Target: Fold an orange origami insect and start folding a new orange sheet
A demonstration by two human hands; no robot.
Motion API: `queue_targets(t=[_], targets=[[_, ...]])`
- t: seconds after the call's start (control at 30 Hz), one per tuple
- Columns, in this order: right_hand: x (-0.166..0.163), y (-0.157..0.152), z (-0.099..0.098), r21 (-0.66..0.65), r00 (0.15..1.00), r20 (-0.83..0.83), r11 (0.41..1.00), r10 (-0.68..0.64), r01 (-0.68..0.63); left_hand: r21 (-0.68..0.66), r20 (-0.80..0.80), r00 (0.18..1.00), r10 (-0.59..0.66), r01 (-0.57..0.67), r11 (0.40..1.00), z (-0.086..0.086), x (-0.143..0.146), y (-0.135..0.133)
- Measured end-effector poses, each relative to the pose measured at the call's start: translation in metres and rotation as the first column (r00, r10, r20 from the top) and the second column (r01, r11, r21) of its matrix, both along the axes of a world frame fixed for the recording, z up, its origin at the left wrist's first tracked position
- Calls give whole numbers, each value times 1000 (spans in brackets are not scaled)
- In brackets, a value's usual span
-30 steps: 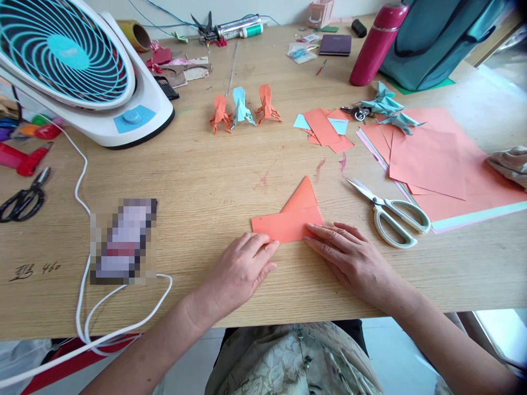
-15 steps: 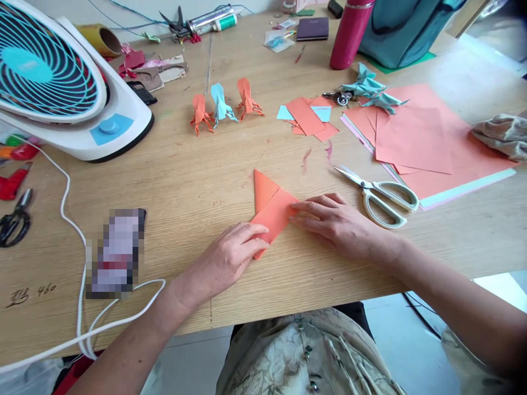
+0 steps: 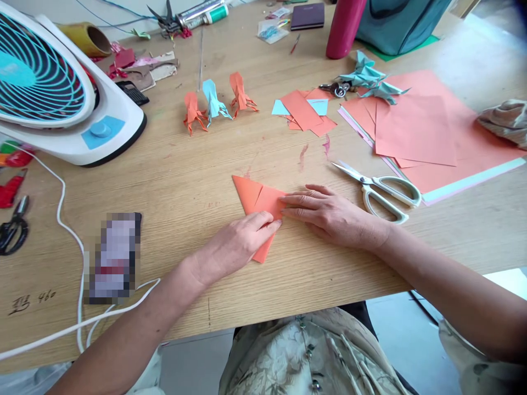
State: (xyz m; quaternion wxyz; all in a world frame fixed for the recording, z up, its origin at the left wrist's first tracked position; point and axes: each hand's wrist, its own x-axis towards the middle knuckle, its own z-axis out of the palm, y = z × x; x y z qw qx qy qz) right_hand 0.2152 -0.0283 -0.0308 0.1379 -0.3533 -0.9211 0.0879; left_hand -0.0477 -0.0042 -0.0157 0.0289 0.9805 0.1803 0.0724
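A folded piece of orange paper (image 3: pixel 249 192) lies on the wooden table in front of me, one point toward the upper left and a narrow end toward me. My left hand (image 3: pixel 242 238) lies over its lower part, fingers bent and pressed together on the paper near the crease. From the right, my right hand (image 3: pixel 329 216) rests palm down with its fingers stretched out, the tips on the paper's right corner. White-handled scissors (image 3: pixel 370 189) lie just beyond my right hand, apart from it. The paper's underside is hidden.
Orange and blue paper creatures (image 3: pixel 212 101) stand farther back, beside loose paper strips (image 3: pixel 302 109). Orange sheets (image 3: pixel 415 131) lie at the right. A fan (image 3: pixel 99 123), a phone (image 3: pixel 113 258) and a white cable (image 3: pixel 61 214) are on the left; a red bottle (image 3: pixel 345 30) stands behind.
The orange paper has turned anticlockwise, its upper point swinging left. My left hand has shifted slightly right along it, while my right hand's fingers stay at its right corner.
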Motion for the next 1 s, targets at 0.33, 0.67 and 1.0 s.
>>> queue_targets(t=[0.33, 0.67, 1.0], targets=[[0, -2, -3, 44, 1000, -4, 999, -6, 6, 162, -64, 995, -77, 86, 983, 7, -9, -5], [-1, -2, -4, 31, 1000, -14, 999, -18, 18, 114, -39, 995, -91, 95, 989, 13, -18, -15], [1, -2, -5, 8, 1000, -25, 1000, -16, 17, 117, 2, 998, -67, 66, 991, 13, -30, -27]])
